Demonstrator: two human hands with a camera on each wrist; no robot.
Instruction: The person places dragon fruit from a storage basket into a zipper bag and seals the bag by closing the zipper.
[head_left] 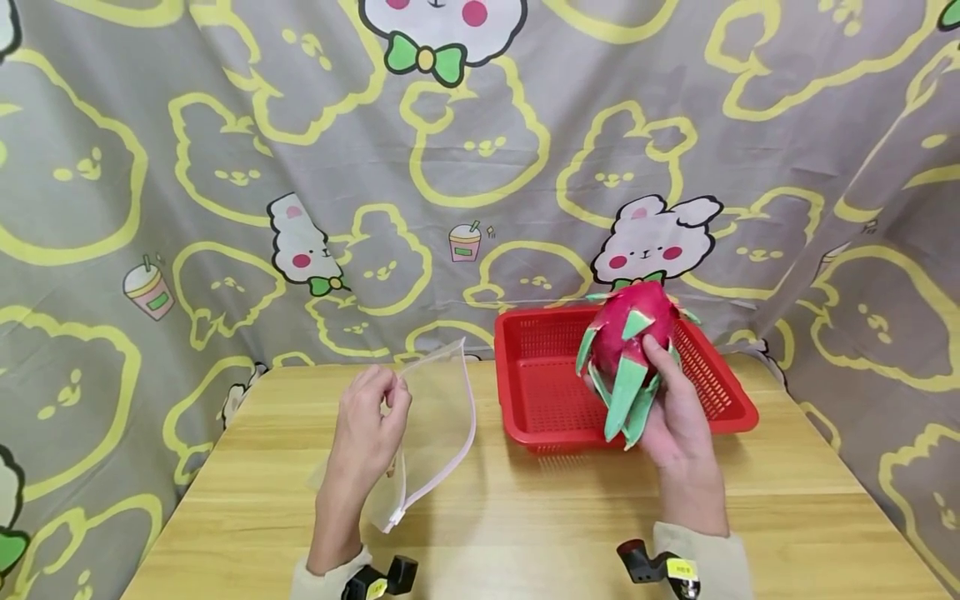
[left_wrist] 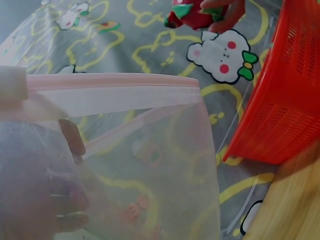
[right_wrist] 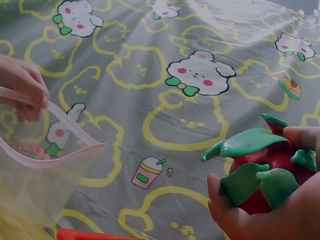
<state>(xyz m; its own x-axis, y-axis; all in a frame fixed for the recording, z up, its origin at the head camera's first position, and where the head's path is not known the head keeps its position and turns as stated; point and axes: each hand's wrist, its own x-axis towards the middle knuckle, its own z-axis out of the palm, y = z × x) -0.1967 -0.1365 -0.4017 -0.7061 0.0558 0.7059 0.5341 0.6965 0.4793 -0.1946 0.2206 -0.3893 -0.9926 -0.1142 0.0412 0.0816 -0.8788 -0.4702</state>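
Note:
My right hand (head_left: 678, 417) grips a dragon fruit (head_left: 641, 321), pink-red with green scales, above the red basket. In the right wrist view the fingers and thumb curl round the dragon fruit (right_wrist: 260, 170). My left hand (head_left: 371, 421) pinches the edge of a clear zip bag (head_left: 442, 408), whose mouth gapes toward the right. A white slider sits at the zip's near end. In the left wrist view the pale pink zip strip of the bag (left_wrist: 150, 82) runs across, and the fingers (left_wrist: 72, 137) show partly through the film.
A red plastic basket (head_left: 517, 433) with slotted walls stands at the back right of the wooden table (head_left: 487, 500). Behind the table hangs a grey curtain (head_left: 510, 179) with cartoon prints. Dark wrist cameras sit at both sleeves.

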